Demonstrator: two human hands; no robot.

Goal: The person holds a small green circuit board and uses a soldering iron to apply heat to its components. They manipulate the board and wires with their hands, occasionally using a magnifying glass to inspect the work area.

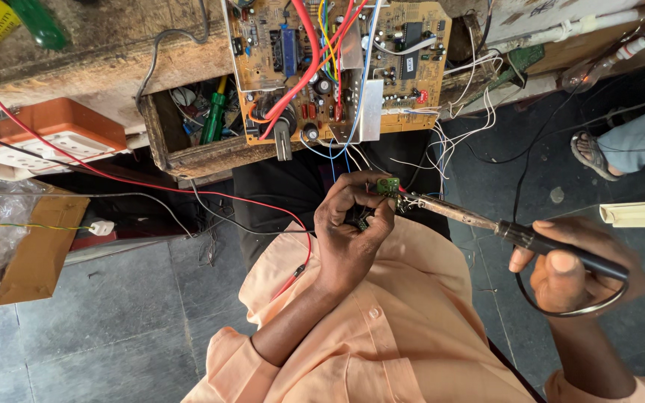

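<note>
The left hand (349, 231) pinches a small green board (388, 185) at frame centre. The right hand (572, 265), lower right, is closed around the soldering iron (487, 224). The iron's long axis runs up-left, with its tip touching the board.

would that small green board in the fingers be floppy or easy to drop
The small green board looks flat and stiff, probably very light. Only the fingertips of the left hand pinch it, so the soldering iron could nudge it loose.
</note>
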